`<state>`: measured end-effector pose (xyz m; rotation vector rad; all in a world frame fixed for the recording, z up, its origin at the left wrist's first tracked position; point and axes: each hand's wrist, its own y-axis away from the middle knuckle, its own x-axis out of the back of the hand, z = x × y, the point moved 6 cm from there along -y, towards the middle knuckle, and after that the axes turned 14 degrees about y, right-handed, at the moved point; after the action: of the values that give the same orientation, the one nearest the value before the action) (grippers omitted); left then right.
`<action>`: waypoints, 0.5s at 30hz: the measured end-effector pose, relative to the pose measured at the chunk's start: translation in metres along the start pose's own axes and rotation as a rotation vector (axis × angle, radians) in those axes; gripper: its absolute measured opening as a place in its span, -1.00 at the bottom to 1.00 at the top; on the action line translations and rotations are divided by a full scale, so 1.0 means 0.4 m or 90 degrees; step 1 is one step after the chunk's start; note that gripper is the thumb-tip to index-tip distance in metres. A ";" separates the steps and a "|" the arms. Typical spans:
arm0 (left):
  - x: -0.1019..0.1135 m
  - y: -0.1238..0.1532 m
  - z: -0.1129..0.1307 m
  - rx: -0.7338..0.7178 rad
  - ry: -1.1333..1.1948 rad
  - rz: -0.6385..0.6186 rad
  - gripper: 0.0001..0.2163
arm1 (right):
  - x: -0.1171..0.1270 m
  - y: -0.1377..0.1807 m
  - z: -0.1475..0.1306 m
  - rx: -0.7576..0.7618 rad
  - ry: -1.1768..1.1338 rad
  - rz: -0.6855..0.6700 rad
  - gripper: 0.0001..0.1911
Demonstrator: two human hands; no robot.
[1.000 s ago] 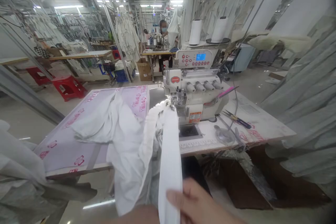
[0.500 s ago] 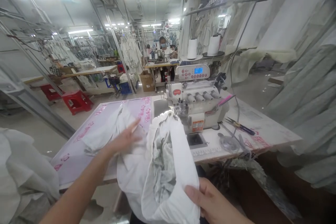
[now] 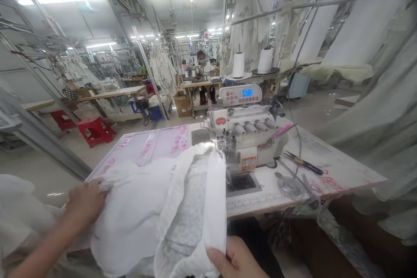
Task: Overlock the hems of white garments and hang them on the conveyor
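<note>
A white garment [image 3: 137,208] with a gathered edge spreads from the table's near side up to the sewing machine [image 3: 247,134]. Its far end lies at the needle area. My left hand [image 3: 86,200] is closed on the garment's left side, over the table's left front. At the lower middle, my right hand [image 3: 233,258] pinches the smooth white band along the opening, thumb on top. Pale patterned cloth shows inside the opening. The fingertips of both hands are partly hidden by fabric.
Thread snips [image 3: 302,163] lie right of the machine, near a clear round object [image 3: 291,186]. Two white thread cones [image 3: 238,65] stand behind. A red stool [image 3: 95,131] is at the left. White cloth [image 3: 19,213] hangs low left; a masked person [image 3: 203,65] sits farther back.
My left hand has moved left and down, closing on the garment and spreading it leftward. My right hand, still pinching the band, has shifted slightly left and down. The opening looks flatter.
</note>
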<state>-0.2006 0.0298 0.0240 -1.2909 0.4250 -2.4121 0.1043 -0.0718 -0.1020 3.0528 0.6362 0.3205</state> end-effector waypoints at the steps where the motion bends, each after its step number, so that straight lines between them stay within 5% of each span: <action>1: -0.006 0.010 0.039 -0.019 -0.030 0.028 -0.83 | 0.003 -0.007 -0.006 0.027 0.024 -0.010 -0.51; 4: -0.108 0.085 0.205 -0.114 0.103 -0.094 -0.85 | 0.020 -0.006 -0.016 0.063 0.059 -0.020 -0.53; 6: -0.248 0.173 0.310 -0.085 0.338 -0.432 -0.88 | 0.032 0.006 -0.019 0.065 0.077 -0.005 -0.52; 7: -0.298 0.200 0.339 -0.026 0.421 -0.488 -0.87 | 0.038 0.011 -0.020 0.060 0.085 0.010 -0.51; 11: -0.367 0.152 0.316 0.064 0.403 -0.176 -0.49 | 0.053 0.019 -0.029 0.049 0.095 0.030 -0.47; 13: -0.380 0.113 0.297 0.014 0.339 -0.179 -0.44 | 0.055 0.018 -0.034 0.055 0.087 0.013 -0.48; 15: -0.385 0.089 0.277 0.005 0.292 -0.274 -0.59 | 0.055 0.022 -0.029 0.054 0.086 0.002 -0.48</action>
<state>-0.0223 0.0586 -0.0444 -0.8813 0.2730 -3.0807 0.1253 -0.0717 -0.0859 3.1340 0.6667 0.5158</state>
